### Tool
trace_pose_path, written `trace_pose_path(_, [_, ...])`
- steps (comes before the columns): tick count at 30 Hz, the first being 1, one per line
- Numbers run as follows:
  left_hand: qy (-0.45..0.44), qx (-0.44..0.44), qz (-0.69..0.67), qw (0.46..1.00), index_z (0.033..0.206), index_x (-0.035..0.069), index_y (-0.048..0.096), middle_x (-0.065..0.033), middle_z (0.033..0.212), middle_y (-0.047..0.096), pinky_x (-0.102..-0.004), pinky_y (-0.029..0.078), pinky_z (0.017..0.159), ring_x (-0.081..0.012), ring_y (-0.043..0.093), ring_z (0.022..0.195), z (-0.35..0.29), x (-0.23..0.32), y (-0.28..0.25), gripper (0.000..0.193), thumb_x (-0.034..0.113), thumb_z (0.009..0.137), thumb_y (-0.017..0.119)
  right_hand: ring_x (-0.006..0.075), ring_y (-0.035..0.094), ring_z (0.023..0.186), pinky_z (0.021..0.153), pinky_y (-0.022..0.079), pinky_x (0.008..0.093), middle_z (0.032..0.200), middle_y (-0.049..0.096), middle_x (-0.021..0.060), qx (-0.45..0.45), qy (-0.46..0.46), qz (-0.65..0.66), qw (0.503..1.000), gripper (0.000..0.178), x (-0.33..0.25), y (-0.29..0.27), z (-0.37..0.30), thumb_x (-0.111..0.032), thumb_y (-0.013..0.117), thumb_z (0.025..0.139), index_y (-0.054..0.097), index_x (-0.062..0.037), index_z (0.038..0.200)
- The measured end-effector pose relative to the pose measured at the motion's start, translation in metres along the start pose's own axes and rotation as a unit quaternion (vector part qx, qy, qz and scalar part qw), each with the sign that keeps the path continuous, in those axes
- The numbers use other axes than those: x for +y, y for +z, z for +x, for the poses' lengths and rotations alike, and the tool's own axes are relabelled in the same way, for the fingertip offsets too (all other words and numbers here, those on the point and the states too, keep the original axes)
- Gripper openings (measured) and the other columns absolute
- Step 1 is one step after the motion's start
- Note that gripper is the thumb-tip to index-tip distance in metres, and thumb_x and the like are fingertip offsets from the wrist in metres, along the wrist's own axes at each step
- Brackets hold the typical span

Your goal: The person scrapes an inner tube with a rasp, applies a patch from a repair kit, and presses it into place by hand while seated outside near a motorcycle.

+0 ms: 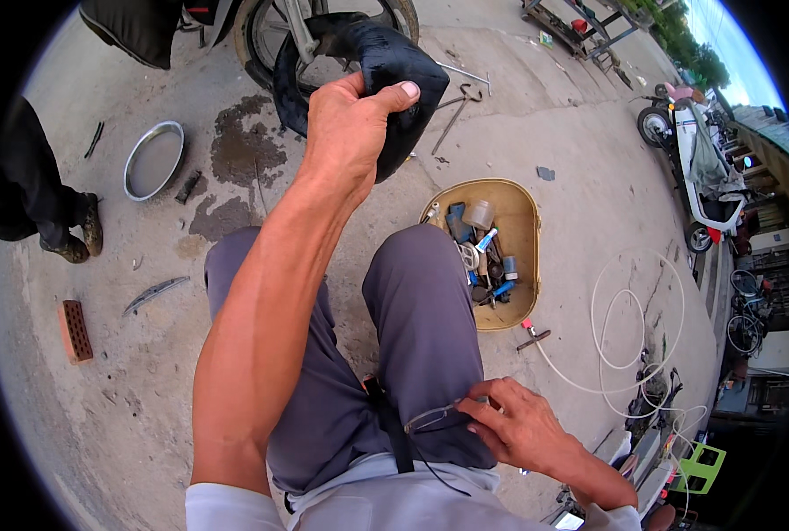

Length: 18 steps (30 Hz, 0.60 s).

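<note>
My left hand [348, 133] is raised at arm's length, closed on a black rubber inner tube [400, 66], with the thumb lying on top of it. The tube looks wet and folded, and it hangs in front of a motorbike wheel [254, 40], covering part of it. Low over my lap, my right hand [514, 420] pinches a pair of thin-rimmed eyeglasses [430, 418]. One lens and a thin dark arm or cord show against my trousers. Just past my right knee stands a yellowish tub [527, 292] of small tools, tubes and jars.
A metal basin [178, 164] stands left beside a wet patch [246, 146]. A brick [75, 331] and a tyre lever [153, 295] lie nearer. Someone's dark-clad leg [53, 177] is far left. A pale hose [602, 305] coils right; beyond it is a scooter [708, 181].
</note>
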<state>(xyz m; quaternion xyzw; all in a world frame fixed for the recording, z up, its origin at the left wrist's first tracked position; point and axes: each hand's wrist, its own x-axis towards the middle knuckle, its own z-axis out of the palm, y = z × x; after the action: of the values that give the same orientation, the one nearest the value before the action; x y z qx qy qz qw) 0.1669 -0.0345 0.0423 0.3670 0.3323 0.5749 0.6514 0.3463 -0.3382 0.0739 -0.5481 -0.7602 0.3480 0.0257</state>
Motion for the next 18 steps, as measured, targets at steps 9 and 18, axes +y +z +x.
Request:
trace_pose_path(9, [-0.002,0.003,-0.004,1.0,0.099,-0.005,0.071,-0.0086,0.087,0.071,-0.0276,0.052,0.065,-0.012,0.063,0.07,-0.003,0.002,-0.005,0.016,0.002,0.084,0.071,0.0174,0.055,0.092,0.07,0.041,0.0333,0.109,0.059,-0.0006,0.075,-0.057,-0.292,0.952,0.032,0.028,0.007,-0.014,-0.012,0.067,0.074,0.068,-0.0132,0.106])
trace_pose_path(18, [-0.009,0.019,0.005,1.0,0.099,-0.005,0.071,-0.0088,0.088,0.071,-0.0268,0.052,0.067,-0.0117,0.065,0.072,-0.005,0.002,-0.01,0.016,0.002,0.085,0.071,0.0163,0.054,0.077,0.057,0.041,0.0285,0.09,0.057,0.0024,0.115,-0.043,-0.452,0.884,0.022,-0.005,-0.082,-0.016,-0.009,0.069,0.07,0.065,-0.0066,0.091])
